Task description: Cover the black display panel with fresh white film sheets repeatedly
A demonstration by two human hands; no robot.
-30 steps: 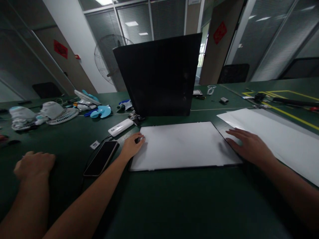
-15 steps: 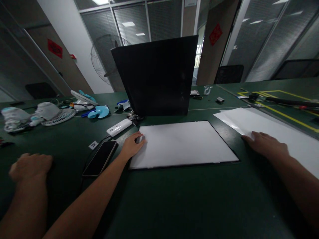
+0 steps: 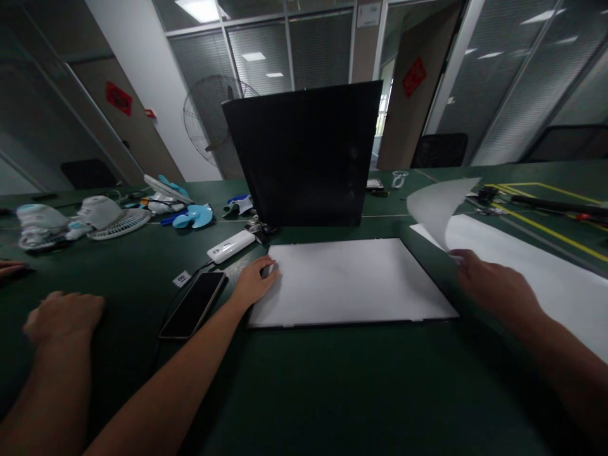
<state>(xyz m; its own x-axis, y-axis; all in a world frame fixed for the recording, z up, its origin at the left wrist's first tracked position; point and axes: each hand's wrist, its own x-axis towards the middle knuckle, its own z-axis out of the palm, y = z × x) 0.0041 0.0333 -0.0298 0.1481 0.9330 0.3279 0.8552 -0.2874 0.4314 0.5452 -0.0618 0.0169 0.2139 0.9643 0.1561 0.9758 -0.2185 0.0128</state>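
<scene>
A flat white panel [image 3: 351, 282] with a thin dark rim lies on the green table [image 3: 332, 392] in front of me. My left hand [image 3: 254, 283] rests on its left edge, fingers loosely curved and laid on the surface, holding nothing. My right hand [image 3: 494, 288] is to the right of the panel and pinches the near corner of a white sheet [image 3: 439, 206]. That corner curls up off the stack of white sheets [image 3: 532, 269] below.
A black panel [image 3: 306, 155] stands upright behind the white one. A phone [image 3: 194, 304] and a white power bank [image 3: 232, 246] lie left of my hand. Another person's closed hand [image 3: 64, 315] rests far left. Small fan parts [image 3: 114, 218] are at the back left.
My right hand left the white panel's right edge, moved right onto the sheet stack, and has now lifted the top sheet's corner. My left hand stayed put.
</scene>
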